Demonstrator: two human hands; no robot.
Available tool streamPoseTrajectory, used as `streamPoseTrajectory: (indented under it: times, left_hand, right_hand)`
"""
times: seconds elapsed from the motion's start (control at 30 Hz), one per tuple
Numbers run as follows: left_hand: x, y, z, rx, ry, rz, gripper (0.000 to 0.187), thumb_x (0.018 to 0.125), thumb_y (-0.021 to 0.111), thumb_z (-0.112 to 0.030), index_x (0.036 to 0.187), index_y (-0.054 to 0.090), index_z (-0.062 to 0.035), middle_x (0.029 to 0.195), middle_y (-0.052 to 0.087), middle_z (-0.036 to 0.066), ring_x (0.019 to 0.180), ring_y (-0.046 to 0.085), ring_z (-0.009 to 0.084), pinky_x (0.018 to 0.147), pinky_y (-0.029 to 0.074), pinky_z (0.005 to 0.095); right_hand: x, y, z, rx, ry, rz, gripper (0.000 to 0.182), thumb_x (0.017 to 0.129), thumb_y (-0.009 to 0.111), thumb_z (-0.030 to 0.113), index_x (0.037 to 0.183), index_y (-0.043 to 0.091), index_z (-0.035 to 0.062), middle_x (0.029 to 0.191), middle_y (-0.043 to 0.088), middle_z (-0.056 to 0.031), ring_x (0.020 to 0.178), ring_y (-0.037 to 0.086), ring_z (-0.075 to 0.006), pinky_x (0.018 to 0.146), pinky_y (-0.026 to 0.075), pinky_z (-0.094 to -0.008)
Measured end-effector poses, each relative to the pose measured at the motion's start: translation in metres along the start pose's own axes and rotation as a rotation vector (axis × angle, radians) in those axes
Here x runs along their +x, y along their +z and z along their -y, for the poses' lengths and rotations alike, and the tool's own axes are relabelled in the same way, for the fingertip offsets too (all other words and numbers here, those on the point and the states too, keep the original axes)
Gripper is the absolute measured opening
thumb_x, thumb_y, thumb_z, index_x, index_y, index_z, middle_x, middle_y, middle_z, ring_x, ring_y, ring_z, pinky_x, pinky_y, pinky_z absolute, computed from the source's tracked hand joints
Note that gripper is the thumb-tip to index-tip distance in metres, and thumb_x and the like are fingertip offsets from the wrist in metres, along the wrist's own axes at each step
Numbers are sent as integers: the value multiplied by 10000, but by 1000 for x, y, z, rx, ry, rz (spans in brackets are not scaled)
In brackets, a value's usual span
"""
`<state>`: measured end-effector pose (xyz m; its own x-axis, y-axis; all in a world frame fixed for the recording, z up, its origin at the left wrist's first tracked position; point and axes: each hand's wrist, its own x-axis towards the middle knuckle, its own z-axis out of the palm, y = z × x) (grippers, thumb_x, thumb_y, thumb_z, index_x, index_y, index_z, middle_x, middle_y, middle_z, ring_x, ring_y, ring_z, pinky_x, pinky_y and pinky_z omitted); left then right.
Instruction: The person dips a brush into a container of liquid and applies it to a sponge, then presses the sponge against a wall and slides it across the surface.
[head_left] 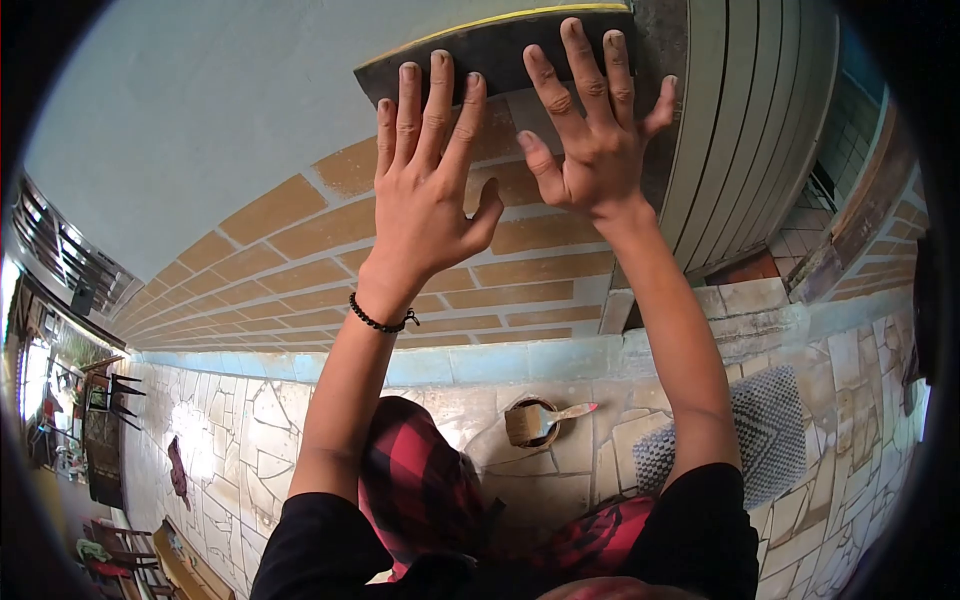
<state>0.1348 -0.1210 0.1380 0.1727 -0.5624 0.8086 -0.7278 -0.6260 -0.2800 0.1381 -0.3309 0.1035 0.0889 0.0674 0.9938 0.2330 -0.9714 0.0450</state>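
Note:
Both my hands reach up to a painted wall. My left hand (428, 195) lies open, its fingers stretched upward over a dark flat strip (503, 55) with a yellow top edge. To its right, my right hand (597, 150) is also open, with its fingers spread over the same strip. The strip is tilted slightly, its right end higher. Just below it, tan brick shapes (545, 233) with pale lines between them cover the lower wall. On the floor, a paintbrush (565, 412) with brown bristles rests across a small round container (541, 440), whose contents are mostly hidden.
A slatted door (735, 130) stands right of the wall. A grey woven mat (765, 435) lies on the stone-patterned floor (250, 430). A dark cloth (178, 472) lies at left, with chairs and other furniture beyond. My knees in red checked cloth (415, 475) are close to the container.

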Motion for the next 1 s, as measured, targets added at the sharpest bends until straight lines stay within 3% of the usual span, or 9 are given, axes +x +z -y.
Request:
streamPoseTrajectory:
  times: [0.23, 0.33, 0.43, 0.53, 0.93, 1.0]
  left_hand:
    - [-1, 1, -4, -4, -24, 8, 1020, 726, 731, -216, 1668, 344, -160, 1744, 223, 202, 1614, 149, 446, 1284, 155, 610]
    - [0, 0, -3, 3, -20, 25, 1023, 736, 738, -227, 1670, 328, -136, 1744, 209, 214, 1617, 130, 447, 1286, 136, 610]
    - [0, -3, -6, 4, -20, 54, 1031, 757, 753, -249, 1671, 302, -88, 1743, 189, 238, 1623, 97, 446, 1291, 103, 606]
    - [1, -5, -6, 21, -15, 58, 1027, 765, 750, -251, 1672, 297, -85, 1743, 191, 238, 1624, 96, 446, 1288, 106, 609]
    - [3, 0, -9, 57, -5, 37, 979, 787, 718, -226, 1660, 311, -54, 1728, 206, 269, 1619, 95, 466, 1284, 93, 613]
    - [7, -5, -4, 74, 10, 62, 974, 790, 716, -222, 1661, 311, -56, 1727, 209, 272, 1618, 102, 467, 1284, 94, 610]
  right_hand:
    - [-1, -1, 3, 25, 4, 14, 708, 1021, 384, 673, 1604, 483, 285, 1731, 321, -98, 1620, 214, -304, 1199, -124, -670]
    - [2, -4, 8, 79, 42, -31, 595, 1016, 440, 617, 1546, 550, 371, 1701, 396, -18, 1595, 290, -246, 1203, -69, -682]
    - [0, -5, 6, -14, 6, 43, 725, 1017, 370, 699, 1606, 481, 291, 1729, 326, -99, 1620, 215, -310, 1197, -112, -674]
    - [0, -3, 10, 69, 72, 5, 674, 1014, 389, 699, 1588, 489, 362, 1719, 358, -20, 1604, 266, -248, 1183, -82, -725]
    - [2, -5, 13, 126, 92, 3, 684, 994, 436, 672, 1591, 486, 343, 1730, 332, -41, 1602, 276, -257, 1160, -50, -786]
    - [5, -15, 16, 84, 88, 56, 694, 1017, 376, 674, 1593, 495, 306, 1724, 339, -84, 1605, 265, -292, 1176, -80, -742]
